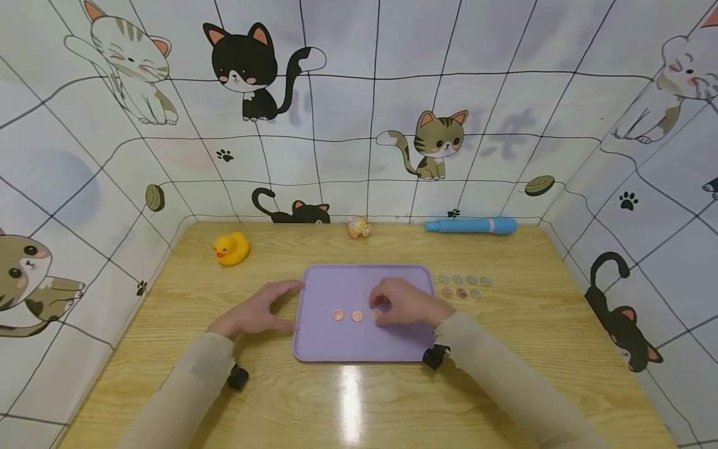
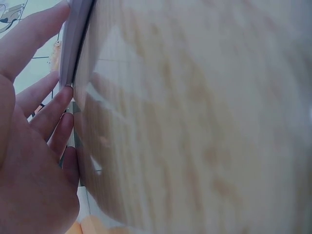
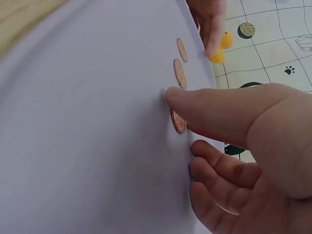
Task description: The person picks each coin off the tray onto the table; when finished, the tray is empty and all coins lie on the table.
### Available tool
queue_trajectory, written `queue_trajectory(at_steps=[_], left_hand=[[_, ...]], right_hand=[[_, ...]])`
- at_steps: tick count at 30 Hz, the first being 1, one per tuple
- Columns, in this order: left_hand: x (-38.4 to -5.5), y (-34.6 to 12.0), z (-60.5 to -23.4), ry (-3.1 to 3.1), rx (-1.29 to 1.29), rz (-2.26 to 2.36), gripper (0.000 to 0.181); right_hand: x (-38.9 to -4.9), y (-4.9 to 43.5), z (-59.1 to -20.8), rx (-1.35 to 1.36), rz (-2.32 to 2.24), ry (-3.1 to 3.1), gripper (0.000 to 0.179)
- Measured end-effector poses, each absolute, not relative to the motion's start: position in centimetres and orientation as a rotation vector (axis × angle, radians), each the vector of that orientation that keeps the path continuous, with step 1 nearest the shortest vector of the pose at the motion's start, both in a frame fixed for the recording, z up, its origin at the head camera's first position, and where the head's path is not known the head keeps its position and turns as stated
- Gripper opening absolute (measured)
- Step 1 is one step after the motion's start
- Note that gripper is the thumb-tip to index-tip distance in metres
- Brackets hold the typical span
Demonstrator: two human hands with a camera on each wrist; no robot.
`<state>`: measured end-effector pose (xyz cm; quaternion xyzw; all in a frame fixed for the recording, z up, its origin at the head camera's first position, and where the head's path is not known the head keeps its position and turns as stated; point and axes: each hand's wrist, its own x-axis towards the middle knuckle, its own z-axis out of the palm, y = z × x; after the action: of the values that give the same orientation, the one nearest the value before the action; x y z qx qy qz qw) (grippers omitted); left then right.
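The right hand (image 1: 407, 304) is low over the tray (image 1: 336, 342); its thumb and forefinger are pinching a copper coin (image 3: 178, 123), and its other fingers are curled. Whether this coin lies fully flat, I cannot tell. It is at the right end of a short row, near the middle coin (image 1: 357, 316) and the left coin (image 1: 338, 315), all on the tray. To do this well, I think, the fingers should release gently and rise straight, because a sideways drag may spoil the row. The left hand (image 1: 259, 310) is spread, its thumb and fingertips against the tray's left edge; this seems useful, as the tray may slide on the smooth desk (image 1: 269, 399).

To the right of the tray, seven coins (image 1: 472, 280) lie in two rows, silver and copper. Farther back are a duck (image 1: 232, 249), a figurine (image 1: 358, 227) and a blue pen (image 1: 470, 226). The marks on the coins are too small to read, and I find no readable brand or label.
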<state>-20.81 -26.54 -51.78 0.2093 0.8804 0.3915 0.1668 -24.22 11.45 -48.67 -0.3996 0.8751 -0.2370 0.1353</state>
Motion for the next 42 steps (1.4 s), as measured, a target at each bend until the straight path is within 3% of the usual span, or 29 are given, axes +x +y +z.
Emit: queue_trajectory(at_steps=[23, 42], left_hand=[[-20.6, -26.4, -51.5, 2.492, 0.581, 1.128, 0.092], [-20.6, -26.5, -51.6, 2.5, 0.55, 1.114, 0.092]], right_hand=[[-24.9, 10.3, -47.7, -1.021, -0.511, 2.459, 0.014], [-24.4, 10.3, -48.2, -0.984, -0.651, 2.465, 0.017]])
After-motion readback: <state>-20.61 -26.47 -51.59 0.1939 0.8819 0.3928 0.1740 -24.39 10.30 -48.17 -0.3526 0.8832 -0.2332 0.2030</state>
